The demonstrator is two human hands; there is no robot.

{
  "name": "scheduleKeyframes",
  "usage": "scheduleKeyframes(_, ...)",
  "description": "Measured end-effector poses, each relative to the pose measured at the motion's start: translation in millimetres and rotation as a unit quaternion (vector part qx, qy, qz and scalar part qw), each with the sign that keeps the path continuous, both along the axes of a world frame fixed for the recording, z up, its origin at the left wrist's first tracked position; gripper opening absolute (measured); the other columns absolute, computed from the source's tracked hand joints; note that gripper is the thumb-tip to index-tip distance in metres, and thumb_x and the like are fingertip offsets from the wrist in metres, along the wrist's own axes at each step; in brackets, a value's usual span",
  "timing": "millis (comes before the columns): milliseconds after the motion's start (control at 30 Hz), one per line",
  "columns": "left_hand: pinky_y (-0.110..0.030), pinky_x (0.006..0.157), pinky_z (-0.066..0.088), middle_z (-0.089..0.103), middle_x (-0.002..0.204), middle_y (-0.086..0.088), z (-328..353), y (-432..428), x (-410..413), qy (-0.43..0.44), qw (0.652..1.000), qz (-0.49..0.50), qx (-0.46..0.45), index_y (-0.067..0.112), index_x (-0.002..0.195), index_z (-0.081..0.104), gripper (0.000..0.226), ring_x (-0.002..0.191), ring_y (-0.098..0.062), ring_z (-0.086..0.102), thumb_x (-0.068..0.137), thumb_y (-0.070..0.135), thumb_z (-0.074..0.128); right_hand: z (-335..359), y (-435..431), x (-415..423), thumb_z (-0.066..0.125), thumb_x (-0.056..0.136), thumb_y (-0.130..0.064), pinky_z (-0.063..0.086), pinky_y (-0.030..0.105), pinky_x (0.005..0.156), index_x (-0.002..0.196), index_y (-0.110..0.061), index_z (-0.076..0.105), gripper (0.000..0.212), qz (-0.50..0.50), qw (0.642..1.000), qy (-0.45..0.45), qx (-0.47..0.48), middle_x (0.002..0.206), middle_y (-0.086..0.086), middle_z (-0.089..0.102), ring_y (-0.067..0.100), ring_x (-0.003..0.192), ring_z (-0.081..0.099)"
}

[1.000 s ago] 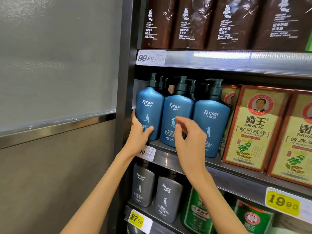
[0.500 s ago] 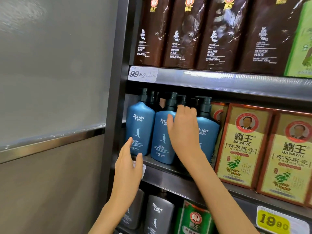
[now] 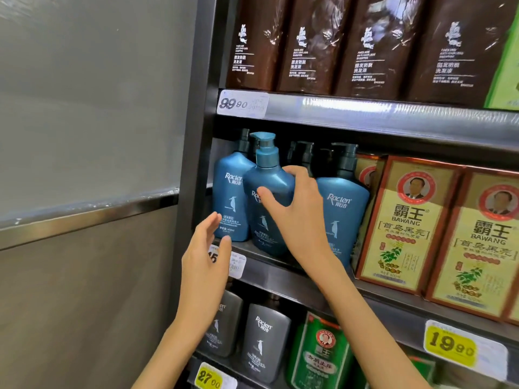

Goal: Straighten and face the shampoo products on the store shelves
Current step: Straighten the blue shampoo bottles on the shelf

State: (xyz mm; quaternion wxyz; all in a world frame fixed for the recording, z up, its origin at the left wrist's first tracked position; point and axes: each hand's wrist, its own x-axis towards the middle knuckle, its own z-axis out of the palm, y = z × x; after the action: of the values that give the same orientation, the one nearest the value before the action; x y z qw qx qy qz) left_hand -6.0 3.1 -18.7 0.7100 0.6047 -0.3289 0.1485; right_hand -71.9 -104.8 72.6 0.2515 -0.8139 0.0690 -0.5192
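Middle bottle (image 3: pixel 265 181) has come forward out of its row since the earlier frame and now overlaps the left bottle (image 3: pixel 227 200), at the front edge of the shelf (image 3: pixel 280 276), label outward. Right grip (image 3: pixel 297 217) holds it, thumb across the front and fingers round its right side; the right bottle (image 3: pixel 344 217) stands just right of that grip. Left grip (image 3: pixel 205 262) is wide, holding nothing, low and left of the right grip, in front of the left bottle and a price tag (image 3: pixel 238 265).
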Motion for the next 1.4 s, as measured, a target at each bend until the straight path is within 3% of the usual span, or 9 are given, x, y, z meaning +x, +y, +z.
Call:
scheduleKeyframes(267, -0.013, 0.098, 0.036, 0.054, 0.128, 0.023, -11, 19, -27, 0.015, 0.992, -0.116, 0.04, 0.04, 0.125, 0.045, 0.057, 0.119, 0.009, 0.047, 0.075, 0.06, 0.06, -21, 17, -39, 0.065, 0.086, -0.034, 0.041, 0.003, 0.068, 0.11, -0.023, 0.053, 0.029, 0.124, 0.985, -0.102, 0.056, 0.088, -0.019, 0.064, -0.009, 0.082, 0.06)
scheduleKeyframes(467, -0.012, 0.068, 0.049, 0.072, 0.094, 0.014, -59, 37, -64, 0.126, 0.959, -0.244, 0.072, 0.024, 0.105, 0.059, 0.036, 0.085, -0.002, 0.067, 0.075, 0.036, 0.075, -78, 22, -62, 0.066, 0.086, -0.022, 0.05, 0.017, 0.07, 0.099, -0.016, 0.065, 0.014, 0.214, 0.941, 0.051, 0.255, 0.089, -0.004, 0.072, 0.004, 0.08, 0.065)
scheduleKeyframes(767, -0.019, 0.074, 0.051, 0.07, 0.106, 0.007, -108, 55, -86, 0.22, 0.91, -0.324, 0.134, 0.025, 0.115, 0.055, 0.044, 0.095, -0.008, 0.067, 0.075, 0.037, 0.066, -149, 21, -93, 0.07, 0.075, -0.019, 0.056, 0.028, 0.08, 0.119, -0.015, 0.057, 0.046, 0.386, 0.759, 0.092, 0.515, 0.107, 0.002, 0.072, 0.015, 0.097, 0.067)
scheduleKeyframes(900, -0.02, 0.088, 0.048, 0.058, 0.127, 0.001, -110, 59, -91, 0.23, 0.906, -0.306, 0.18, 0.028, 0.119, 0.043, 0.047, 0.108, -0.003, 0.059, 0.08, 0.045, 0.063, -155, 26, -96, 0.066, 0.074, -0.016, 0.055, 0.023, 0.071, 0.11, -0.023, 0.058, 0.037, 0.358, 0.786, 0.054, 0.501, 0.096, -0.005, 0.073, 0.01, 0.09, 0.069)
scheduleKeyframes(1033, 0.006, 0.083, 0.03, 0.024, 0.125, 0.032, -110, 58, -114, 0.143, 0.945, -0.164, 0.243, 0.043, 0.135, 0.008, 0.088, 0.112, 0.029, 0.029, 0.062, 0.065, 0.053, -151, 32, -91, 0.073, 0.074, -0.013, 0.053, 0.019, 0.073, 0.113, -0.025, 0.052, 0.046, 0.302, 0.827, 0.054, 0.471, 0.105, -0.004, 0.067, 0.004, 0.092, 0.066)
scheduleKeyframes(1133, -0.007, 0.096, 0.03, 0.017, 0.118, 0.028, -116, 48, -126, 0.094, 0.952, -0.077, 0.279, 0.041, 0.142, -0.011, 0.119, 0.119, 0.014, 0.029, 0.057, 0.065, 0.069, -152, 39, -86, 0.07, 0.081, -0.008, 0.051, 0.015, 0.07, 0.114, -0.023, 0.048, 0.043, 0.28, 0.833, 0.063, 0.473, 0.107, -0.003, 0.061, -0.004, 0.085, 0.065)
scheduleKeyframes(1233, -0.03, 0.102, 0.041, 0.032, 0.125, 0.01, -117, 39, -126, 0.069, 0.961, -0.039, 0.264, 0.028, 0.145, 0.01, 0.104, 0.123, -0.009, 0.038, 0.067, 0.041, 0.078, -151, 41, -86, 0.07, 0.082, -0.012, 0.052, 0.016, 0.07, 0.119, -0.023, 0.045, 0.046, 0.252, 0.838, 0.08, 0.478, 0.11, -0.002, 0.059, 0.0, 0.088, 0.064)
scheduleKeyframes(1333, -0.013, 0.083, 0.047, 0.048, 0.117, 0.017, -117, 45, -120, 0.1, 0.96, -0.131, 0.227, 0.051, 0.122, 0.028, 0.067, 0.105, 0.003, 0.051, 0.072, 0.04, 0.072, -152, 33, -91, 0.074, 0.075, -0.032, 0.052, 0.027, 0.085, 0.13, -0.018, 0.042, 0.064, 0.266, 0.816, 0.107, 0.501, 0.118, 0.002, 0.062, 0.011, 0.102, 0.064)
scheduleKeyframes(1400, -0.009, 0.081, 0.044, 0.057, 0.12, 0.016, -115, 55, -112, 0.142, 0.93, -0.262, 0.215, 0.044, 0.123, 0.038, 0.058, 0.105, 0.007, 0.055, 0.073, 0.048, 0.067, -153, 25, -96, 0.073, 0.069, -0.045, 0.05, 0.032, 0.094, 0.131, -0.017, 0.046, 0.073, 0.305, 0.795, 0.147, 0.503, 0.116, 0.001, 0.065, 0.014, 0.106, 0.064)
